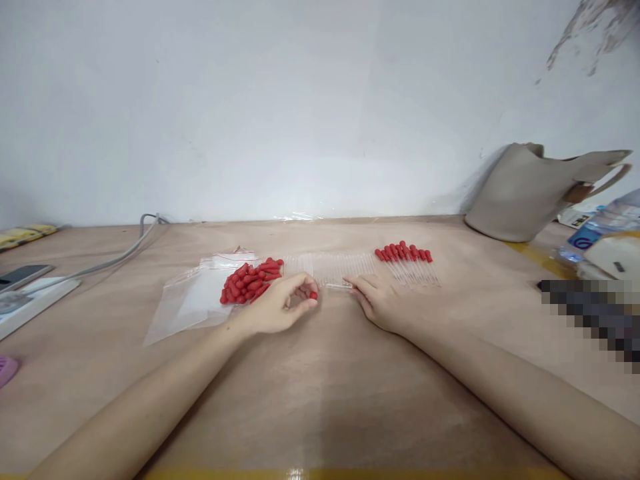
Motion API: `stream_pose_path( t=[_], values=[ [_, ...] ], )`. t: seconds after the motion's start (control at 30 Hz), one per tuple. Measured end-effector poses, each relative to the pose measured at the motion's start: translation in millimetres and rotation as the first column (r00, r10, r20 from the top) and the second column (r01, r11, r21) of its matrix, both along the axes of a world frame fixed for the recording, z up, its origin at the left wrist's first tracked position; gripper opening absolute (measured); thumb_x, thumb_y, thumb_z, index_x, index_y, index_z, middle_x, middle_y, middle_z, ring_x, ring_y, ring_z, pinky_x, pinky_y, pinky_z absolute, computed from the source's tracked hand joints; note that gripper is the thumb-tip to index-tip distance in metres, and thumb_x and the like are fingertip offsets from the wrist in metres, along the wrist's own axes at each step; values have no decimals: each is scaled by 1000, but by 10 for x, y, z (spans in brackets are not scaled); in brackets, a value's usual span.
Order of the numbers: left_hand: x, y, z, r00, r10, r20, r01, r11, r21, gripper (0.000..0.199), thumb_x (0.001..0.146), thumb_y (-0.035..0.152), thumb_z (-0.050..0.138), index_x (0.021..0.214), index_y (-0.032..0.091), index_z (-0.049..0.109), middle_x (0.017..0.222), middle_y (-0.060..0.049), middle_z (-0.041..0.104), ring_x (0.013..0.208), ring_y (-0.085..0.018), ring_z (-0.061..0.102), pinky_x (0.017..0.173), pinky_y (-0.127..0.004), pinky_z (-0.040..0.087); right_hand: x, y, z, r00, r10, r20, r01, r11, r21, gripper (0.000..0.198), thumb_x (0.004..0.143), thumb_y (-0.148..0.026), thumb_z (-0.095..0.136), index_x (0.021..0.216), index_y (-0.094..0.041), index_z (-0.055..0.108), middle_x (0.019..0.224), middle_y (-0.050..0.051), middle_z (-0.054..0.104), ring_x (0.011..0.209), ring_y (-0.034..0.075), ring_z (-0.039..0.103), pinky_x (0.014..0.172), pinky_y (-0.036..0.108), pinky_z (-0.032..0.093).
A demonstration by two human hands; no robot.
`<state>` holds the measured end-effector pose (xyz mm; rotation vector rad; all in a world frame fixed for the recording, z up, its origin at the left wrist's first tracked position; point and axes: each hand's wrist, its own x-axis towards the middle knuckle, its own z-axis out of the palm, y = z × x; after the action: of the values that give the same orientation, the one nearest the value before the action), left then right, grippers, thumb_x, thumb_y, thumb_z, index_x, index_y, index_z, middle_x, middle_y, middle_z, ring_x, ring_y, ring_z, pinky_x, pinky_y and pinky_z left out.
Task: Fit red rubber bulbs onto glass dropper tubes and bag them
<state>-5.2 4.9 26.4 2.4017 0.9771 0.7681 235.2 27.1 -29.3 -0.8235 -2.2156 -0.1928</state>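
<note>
Between the thumb and fingers of my left hand [287, 303] is a small red rubber dropper bulb [313, 295]. My right hand [377, 300] is closed at the fingertips on one end of a clear glass dropper tube [336, 287], which points left toward the bulb; the two look apart. Behind both hands lies a row of bare clear tubes [325, 267], side by side. A heap of red bulbs [245, 283] sits left of my left hand, partly hidden by it. Beyond my right hand, several droppers with red bulbs fitted [404, 253] lie in a row.
Under the heap is a clear plastic zip bag [185, 307]. At left are a power strip [45, 303] with a grey cable [115, 257] and a phone [23, 277]. A beige bag [525, 193], a plastic bottle [593, 233] and a dark blurred object [595, 317] stand or lie at right.
</note>
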Motion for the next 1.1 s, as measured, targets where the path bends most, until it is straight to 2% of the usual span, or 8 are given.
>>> stream_pose_path(
  t=[0.2,0.27,0.37,0.43,0.53,0.8,1.0,1.1],
  values=[
    [148,-25,-324,967,209,144,-214,977,15,24,76,34,61,68,15,47,66,0,54,58,-10,52,53,-21,44,-10,-77,91,1000,3,18,-2,999,-53,17,87,-17,40,90,-16,56,82,6,62,75,16,55,73,30,39],
    [151,-18,-362,956,235,173,-240,971,11,21,76,33,62,80,16,50,71,0,55,61,-11,54,55,-22,47,-24,-107,120,1000,-2,14,2,998,-59,15,87,-18,41,86,-16,56,79,5,62,71,15,54,72,30,37],
    [148,-11,-371,945,259,202,-258,966,-30,41,71,33,67,104,18,47,81,-2,59,70,-13,60,62,-27,53,-51,-146,148,1000,1,8,0,999,-46,14,86,-19,43,84,-16,57,76,4,63,67,13,53,70,29,34],
    [145,-1,-370,944,253,210,-251,967,-37,42,69,34,70,104,18,52,92,-5,61,76,-15,63,68,-29,54,-68,-165,155,1000,12,9,-12,1000,-23,14,86,-19,44,84,-16,57,75,3,64,64,12,53,70,29,33],
    [142,17,-371,955,235,183,-241,971,10,24,70,35,68,83,16,63,106,-8,60,78,-15,64,70,-29,55,-87,-184,159,999,31,15,-31,999,6,15,86,-19,43,85,-16,57,74,2,64,61,11,52,72,30,31],
    [143,19,-351,965,192,179,-231,946,229,15,75,32,65,79,18,66,94,-6,67,84,-18,63,78,-33,50,-92,-224,189,998,34,47,-33,999,-16,17,87,-21,42,85,-17,59,74,2,64,65,12,53,70,29,34],
    [129,9,-371,979,123,161,-153,970,187,16,82,29,56,86,17,66,77,-2,68,69,-15,63,64,-25,49,-71,-190,167,990,142,8,-140,982,-127,18,88,-21,43,90,-17,60,77,2,64,70,12,55,69,27,38],
    [123,-4,-367,984,78,159,-106,978,177,14,82,26,56,85,18,67,78,-2,69,70,-14,63,65,-24,49,-61,-176,176,981,193,-32,-196,962,-188,19,88,-21,43,91,-18,62,79,3,64,71,12,56,66,24,40]
  ],
)
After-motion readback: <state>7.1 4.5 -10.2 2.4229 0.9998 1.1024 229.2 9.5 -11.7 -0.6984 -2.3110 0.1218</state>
